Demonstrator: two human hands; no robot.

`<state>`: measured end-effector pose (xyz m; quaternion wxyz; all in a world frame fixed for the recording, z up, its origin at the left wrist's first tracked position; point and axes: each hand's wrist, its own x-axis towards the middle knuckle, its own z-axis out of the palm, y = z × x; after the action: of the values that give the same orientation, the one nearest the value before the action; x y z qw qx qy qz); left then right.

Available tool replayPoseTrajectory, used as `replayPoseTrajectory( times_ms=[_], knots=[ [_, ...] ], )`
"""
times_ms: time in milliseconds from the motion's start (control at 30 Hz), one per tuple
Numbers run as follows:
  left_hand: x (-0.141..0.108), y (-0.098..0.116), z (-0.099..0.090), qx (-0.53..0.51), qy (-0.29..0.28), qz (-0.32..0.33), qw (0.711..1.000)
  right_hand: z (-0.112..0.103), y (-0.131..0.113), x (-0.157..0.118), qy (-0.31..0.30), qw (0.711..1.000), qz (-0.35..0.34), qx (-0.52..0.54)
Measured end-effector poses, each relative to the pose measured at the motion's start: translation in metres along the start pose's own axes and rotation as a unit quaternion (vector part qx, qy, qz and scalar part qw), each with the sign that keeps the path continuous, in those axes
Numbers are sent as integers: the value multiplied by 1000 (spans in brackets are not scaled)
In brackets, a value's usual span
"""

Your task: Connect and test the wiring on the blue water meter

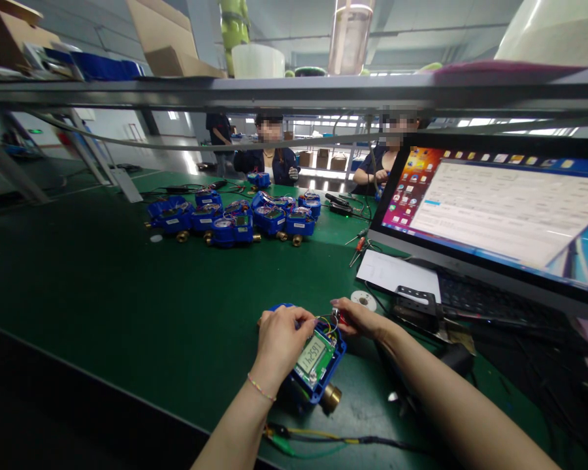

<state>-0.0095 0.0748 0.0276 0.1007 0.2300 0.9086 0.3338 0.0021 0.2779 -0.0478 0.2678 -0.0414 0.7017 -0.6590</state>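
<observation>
A blue water meter with a green circuit board and a lit number display stands on the green table near the front edge. A brass fitting sticks out at its lower right. My left hand grips the meter's left side. My right hand touches the thin coloured wires at the meter's top right corner, fingers pinched on a small part.
Several more blue meters lie grouped mid-table. A monitor and keyboard stand at the right, with a white paper and a small white roll. Cables lie by the front edge. Two people sit across the table.
</observation>
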Motion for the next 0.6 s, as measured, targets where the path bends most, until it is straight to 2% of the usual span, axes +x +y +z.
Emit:
replayPoseTrajectory(
  times_ms=[400,600],
  knots=[
    [2,1,0,6,0,4,1000,-2,-2,1,-3,999,-35,-34],
    [1,1,0,-1,3,6,1000,-3,-3,1,2,998,-29,-48]
  ],
)
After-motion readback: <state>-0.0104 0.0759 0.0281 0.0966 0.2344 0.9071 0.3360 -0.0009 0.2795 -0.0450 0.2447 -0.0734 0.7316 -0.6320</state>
